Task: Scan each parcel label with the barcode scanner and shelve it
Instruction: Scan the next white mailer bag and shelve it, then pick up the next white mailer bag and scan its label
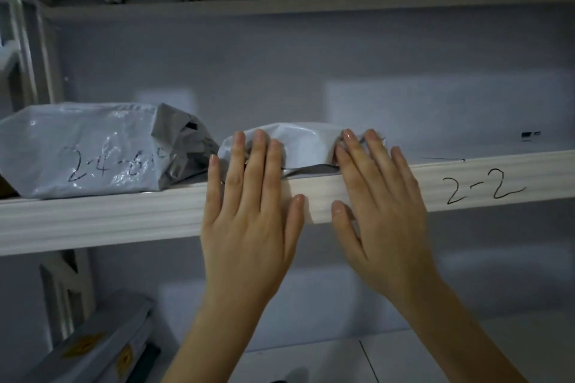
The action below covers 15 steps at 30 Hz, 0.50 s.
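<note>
A small white plastic mailer parcel (pixel 306 144) lies on the shelf (pixel 124 218), at its front edge. My left hand (pixel 252 196) rests flat with fingers spread, its fingertips on the parcel's left end. My right hand (pixel 376 193) is flat too, fingertips touching the parcel's right end, the palm over the shelf's front rail. Neither hand grips anything. No barcode scanner is in view.
A larger grey-white mailer (pixel 93 149) with handwritten numbers sits on the same shelf to the left. The rail carries the marking "2-2" (pixel 485 190) at right. Another parcel (pixel 102 345) lies on the lower shelf at left. An upper shelf (pixel 280 6) spans overhead.
</note>
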Available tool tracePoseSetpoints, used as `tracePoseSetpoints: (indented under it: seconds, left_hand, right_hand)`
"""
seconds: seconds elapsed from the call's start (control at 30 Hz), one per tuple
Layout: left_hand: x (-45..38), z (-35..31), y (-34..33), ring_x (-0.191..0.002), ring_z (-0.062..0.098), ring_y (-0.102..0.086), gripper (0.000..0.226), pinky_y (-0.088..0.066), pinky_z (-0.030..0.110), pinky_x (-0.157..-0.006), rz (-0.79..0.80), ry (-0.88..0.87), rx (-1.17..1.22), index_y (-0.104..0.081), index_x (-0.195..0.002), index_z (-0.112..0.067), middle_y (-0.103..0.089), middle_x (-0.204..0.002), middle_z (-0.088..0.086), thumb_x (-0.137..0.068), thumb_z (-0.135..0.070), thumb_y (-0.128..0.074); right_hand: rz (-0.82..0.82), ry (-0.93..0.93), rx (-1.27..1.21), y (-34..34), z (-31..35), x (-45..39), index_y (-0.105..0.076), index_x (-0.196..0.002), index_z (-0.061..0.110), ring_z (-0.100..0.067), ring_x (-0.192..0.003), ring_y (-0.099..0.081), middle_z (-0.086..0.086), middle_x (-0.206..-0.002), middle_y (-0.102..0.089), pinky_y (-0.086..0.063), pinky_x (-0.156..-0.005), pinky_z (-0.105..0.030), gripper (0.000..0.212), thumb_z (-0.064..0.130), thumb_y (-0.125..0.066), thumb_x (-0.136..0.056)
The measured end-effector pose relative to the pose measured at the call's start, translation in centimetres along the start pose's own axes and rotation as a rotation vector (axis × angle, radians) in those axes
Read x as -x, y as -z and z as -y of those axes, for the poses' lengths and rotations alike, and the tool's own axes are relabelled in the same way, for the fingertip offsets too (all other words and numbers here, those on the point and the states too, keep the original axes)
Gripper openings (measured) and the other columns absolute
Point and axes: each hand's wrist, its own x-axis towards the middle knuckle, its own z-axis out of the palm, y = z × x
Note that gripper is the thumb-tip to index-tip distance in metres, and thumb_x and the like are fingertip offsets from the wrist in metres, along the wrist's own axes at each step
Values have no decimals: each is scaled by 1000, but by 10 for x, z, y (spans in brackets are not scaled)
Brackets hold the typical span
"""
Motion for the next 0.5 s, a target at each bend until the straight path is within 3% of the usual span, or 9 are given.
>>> tracePoseSetpoints:
  seconds: [0.13,0.23,0.33,0.4,0.5]
  left_hand:
    - [-4,1,4,-143,27,-22,57,-15,46,-118,-17,-1,60,-37,-142,-4,-35,-150,13,-96,-38,-33]
    - [14,0,11,-143,25,-21,58,-15,43,-118,-119,-29,196,-32,-142,-5,-31,-150,11,-92,-34,-39]
    - [72,-5,13,-144,16,-22,56,-19,36,-117,-150,-27,284,-35,-140,-15,-34,-145,1,-85,-24,-43]
    - [120,-6,2,-144,13,-22,57,-21,31,-116,-18,19,273,-39,-136,-17,-42,-142,3,-80,-22,-46]
    - [185,2,-15,-138,22,-31,57,-18,32,-113,359,140,136,-41,-134,-14,-53,-135,12,-78,-27,-45]
  right_hand:
    - [-20,3,-53,0,-1,1,-40,-138,3,-25,-141,-27,-11,-148,-38,-20,-117,-44,53,25,-38,-90]
    - [-90,-13,-213,4,1,18,-40,-136,3,-23,-143,-23,-12,-147,-35,-18,-118,-42,53,23,-41,-87]
    - [-159,-8,-332,4,11,60,-50,-124,10,-21,-138,-34,-8,-140,-46,-29,-110,-36,42,18,-37,-85]
    - [-116,-18,-402,-4,21,94,-63,-113,15,-23,-125,-49,-11,-131,-57,-38,-101,-34,41,16,-32,-87]
    - [183,-164,-473,-29,38,143,-68,-110,11,-19,-121,-50,-7,-123,-63,-38,-98,-31,40,18,-36,-87]
